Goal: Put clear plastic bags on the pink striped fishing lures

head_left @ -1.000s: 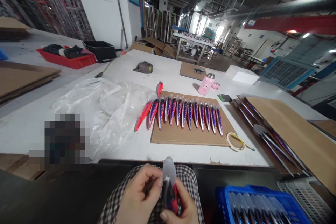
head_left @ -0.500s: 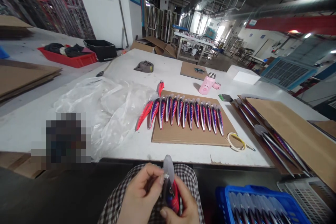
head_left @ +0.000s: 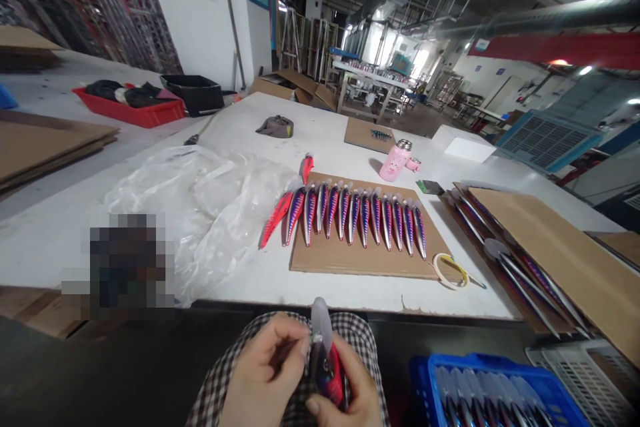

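Dark-and-white checked clothing (head_left: 220, 370) is showing beside the white table's (head_left: 350, 290) near edge.
Its small squares are forming an even grid over the legs (head_left: 357, 328); the left hand (head_left: 260, 380) and the right hand (head_left: 357, 380) are showing bare.

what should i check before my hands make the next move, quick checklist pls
1. Right hand has a firm-looking hold on the fishing lure: ok, fingers and thumb close around its body.
2. Left hand is at the base of the clear lip: ok, fingertips are there.
3. Lip is properly seated: cannot tell, fingers hide part of its base.
4. Red lure at the row's left end lies fully on the cardboard sheet: not ok, it lies off the left edge.
5. Pink bottle is clear of the lure row: ok, it stands beyond the cardboard.
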Demonstrator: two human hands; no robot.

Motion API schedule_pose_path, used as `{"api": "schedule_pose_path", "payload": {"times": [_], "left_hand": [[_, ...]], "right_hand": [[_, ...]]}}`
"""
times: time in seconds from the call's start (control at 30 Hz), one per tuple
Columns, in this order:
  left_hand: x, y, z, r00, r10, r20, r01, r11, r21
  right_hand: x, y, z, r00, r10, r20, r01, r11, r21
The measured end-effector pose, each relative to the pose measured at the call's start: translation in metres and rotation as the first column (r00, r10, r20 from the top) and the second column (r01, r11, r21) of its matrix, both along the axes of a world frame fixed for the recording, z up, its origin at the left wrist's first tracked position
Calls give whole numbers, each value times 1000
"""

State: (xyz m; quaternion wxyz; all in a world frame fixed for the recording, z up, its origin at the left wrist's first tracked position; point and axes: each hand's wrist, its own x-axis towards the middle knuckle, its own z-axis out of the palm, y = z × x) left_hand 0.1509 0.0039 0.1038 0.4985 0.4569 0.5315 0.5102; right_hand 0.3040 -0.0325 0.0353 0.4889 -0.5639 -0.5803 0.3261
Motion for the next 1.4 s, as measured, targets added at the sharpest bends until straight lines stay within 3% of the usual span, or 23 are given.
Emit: {"api": "schedule_pose_path", "payload": {"times": [0.17,0.3,0.5,0.77,1.0,1.1,1.23,1.4], "left_hand": [[0,1,-2,997,16,70,-10,997,-78],[-2,2,-4,994,68,86,-60,993,-101],[0,4,-3,990,114,79,-108,991,-77],[-1,0,0,999,38,1,-38,999,15],[-1,-1,0,997,57,-56,-50,993,104],[-2,-2,-4,997,42,-68,-34,992,120],[-4,1,-6,987,135,-83,-123,983,135],[-2,5,-2,987,139,-85,-128,984,126]], "right_hand": [[-1,-1,-6,1000,-9,-16,8,999,-53],[-4,1,-2,981,17,-192,-31,997,-69],[-8,3,2,883,74,-464,-132,987,-93],[-7,1,-3,903,64,-425,-108,991,-78],[-2,-3,-8,956,5,-293,-49,989,-142],[-4,-2,-7,918,-2,-396,-63,986,-152],[-11,0,-1,820,-9,-572,-96,984,-153],[-16,2,6,763,25,-645,-150,979,-140]]}}
